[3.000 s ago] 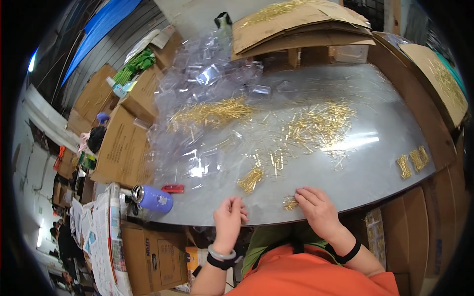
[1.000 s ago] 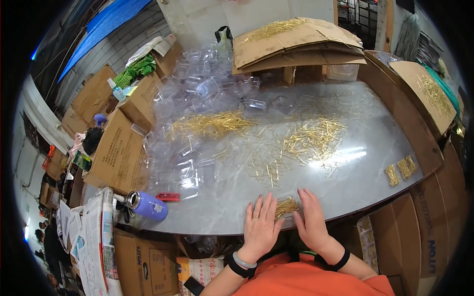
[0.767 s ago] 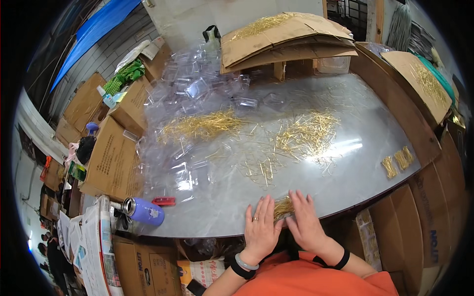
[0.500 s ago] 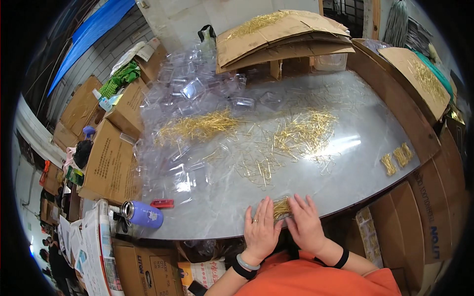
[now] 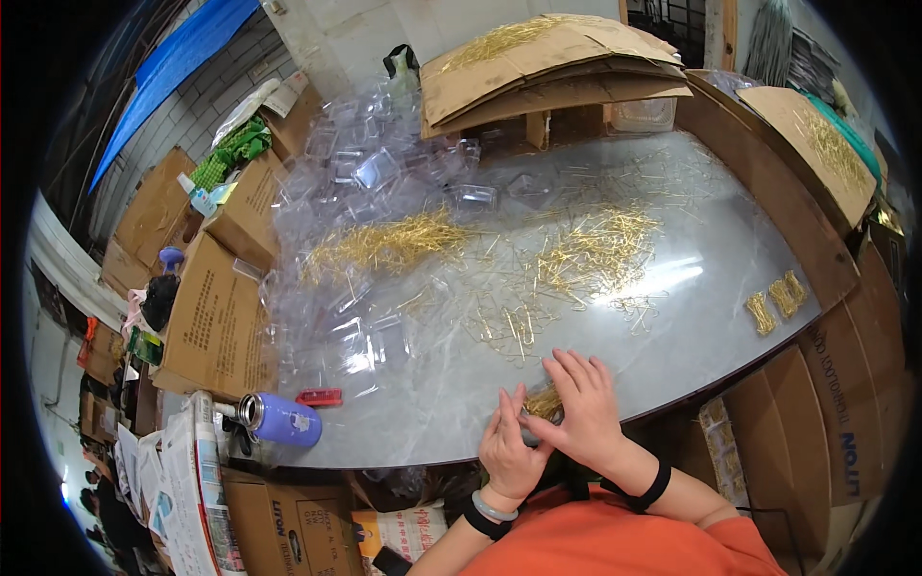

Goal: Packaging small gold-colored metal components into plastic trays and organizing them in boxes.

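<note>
We had both hands at the near edge of the grey table (image 5: 672,360), with a small gold bundle (image 5: 544,401) between them. Our right hand (image 5: 586,411) had its fingers stretched out on the bundle's right side, its thumb reaching across to our left hand (image 5: 512,455), whose fingers lay close together at the bundle's lower left. We could not tell whether either hand gripped the bundle or merely touched it. Beyond them we saw a loose heap of gold wire pieces (image 5: 597,252) and, farther left, a second heap (image 5: 389,242) near clear plastic boxes (image 5: 376,170). To our left, a purple bottle (image 5: 288,420) was just beside a small red object (image 5: 318,396)
</note>
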The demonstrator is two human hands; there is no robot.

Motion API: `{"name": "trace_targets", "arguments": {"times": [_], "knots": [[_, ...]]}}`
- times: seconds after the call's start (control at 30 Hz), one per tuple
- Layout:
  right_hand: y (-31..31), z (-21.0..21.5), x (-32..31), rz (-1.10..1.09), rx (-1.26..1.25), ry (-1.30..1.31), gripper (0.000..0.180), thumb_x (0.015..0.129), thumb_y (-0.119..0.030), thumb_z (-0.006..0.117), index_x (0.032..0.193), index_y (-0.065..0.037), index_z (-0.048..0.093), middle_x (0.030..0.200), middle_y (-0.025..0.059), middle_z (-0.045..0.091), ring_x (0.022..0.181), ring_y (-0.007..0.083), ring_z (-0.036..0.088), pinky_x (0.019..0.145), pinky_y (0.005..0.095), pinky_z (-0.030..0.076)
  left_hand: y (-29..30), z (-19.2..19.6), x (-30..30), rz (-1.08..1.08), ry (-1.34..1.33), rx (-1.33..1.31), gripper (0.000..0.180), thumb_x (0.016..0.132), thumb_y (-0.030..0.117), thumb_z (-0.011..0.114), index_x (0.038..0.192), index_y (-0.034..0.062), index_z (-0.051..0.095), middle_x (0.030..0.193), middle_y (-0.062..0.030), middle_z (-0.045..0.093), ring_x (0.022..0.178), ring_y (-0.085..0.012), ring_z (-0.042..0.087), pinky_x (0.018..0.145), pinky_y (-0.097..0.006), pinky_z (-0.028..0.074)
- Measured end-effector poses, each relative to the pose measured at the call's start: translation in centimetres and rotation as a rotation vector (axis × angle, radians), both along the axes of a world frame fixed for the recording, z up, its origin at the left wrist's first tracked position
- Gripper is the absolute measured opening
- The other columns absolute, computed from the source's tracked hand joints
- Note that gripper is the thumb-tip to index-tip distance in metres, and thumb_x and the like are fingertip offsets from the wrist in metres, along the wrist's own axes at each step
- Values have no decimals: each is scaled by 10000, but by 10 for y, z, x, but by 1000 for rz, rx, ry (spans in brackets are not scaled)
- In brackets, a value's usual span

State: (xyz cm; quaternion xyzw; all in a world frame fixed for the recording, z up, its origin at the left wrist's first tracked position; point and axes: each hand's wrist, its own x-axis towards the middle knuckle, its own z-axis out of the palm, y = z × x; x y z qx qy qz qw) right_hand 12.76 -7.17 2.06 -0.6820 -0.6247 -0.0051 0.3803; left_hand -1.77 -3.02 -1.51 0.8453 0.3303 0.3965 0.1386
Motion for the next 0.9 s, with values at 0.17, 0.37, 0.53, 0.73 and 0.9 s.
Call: {"name": "trace_targets", "arguments": {"times": [0.17, 0.37, 0.53, 0.73, 0.9], "knots": [[-1, -14, -2, 8, -21, 26, 606, 825, -307, 741, 1336, -28, 570, 1414, 217, 526, 1297, 455, 472, 1106, 576, 351, 2, 2, -1, -21, 41, -17, 1005, 778, 232, 843, 1514, -124, 257, 1389, -201, 614, 1087, -350, 681, 1024, -429, 494], [-11, -1, 1, 56, -81, -238, 575, 844, -324, 736, 1347, -78, 605, 1474, 174, 498, 1286, 483, 461, 1076, 568, 398, 6, 22, -19, -275, 58, -181, 1080, 768, 137, 769, 1577, -80, 87, 1555, -248, 420, 1357, -394, 504, 1150, -469, 376], [-11, 3, 6, 132, -124, -262, 633, 810, -369, 769, 1350, -78, 611, 1466, 175, 516, 1278, 472, 467, 1067, 542, 428, 17, 18, -30, -477, -49, -462, 1095, 761, 68, 723, 1600, -38, 28, 1614, -283, 280, 1466, -422, 360, 1198, -469, 315], [-14, 10, 22, -14, -21, -230, 684, 778, -380, 785, 1359, -69, 604, 1456, 184, 527, 1296, 467, 458, 1083, 536, 418, 18, 21, -33, -447, -211, -604, 946, 871, 67, 676, 1611, -17, 93, 1641, -253, 244, 1518, -367, 296, 1224, -439, 258], [-14, -2, 27, -58, -151, -283, 739, 797, -389, 750, 1414, -40, 539, 1516, 197, 458, 1410, 452, 373, 1169, 634, 244, 20, 19, -4, -312, 63, -301, 736, 991, 224, 629, 1561, -58, 258, 1615, -271, 273, 1496, -423, 300, 1214, -470, 274]]}}
